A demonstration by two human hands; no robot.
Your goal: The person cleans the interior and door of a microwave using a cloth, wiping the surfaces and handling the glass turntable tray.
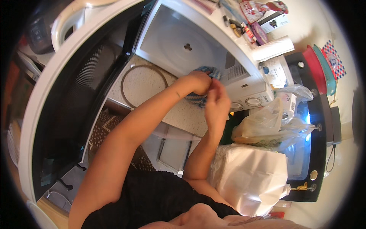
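Note:
A white microwave oven stands with its door swung wide to the left. At the front right of its cavity my left hand is closed on a blue patterned cloth, which bulges out above and below the fingers. Right beside it is my right hand, its fingertips up against the left hand and the cloth. Motion smears those fingers, so their grip is unclear. Inside, the cavity floor is bare around a small dark coupler. A roller ring lies on the speckled counter before the oven.
Plastic bags and a large white wrapped bundle crowd the right side. Behind them stands a dark-framed panel with a lit window. A paper roll and small items sit near the microwave's top right.

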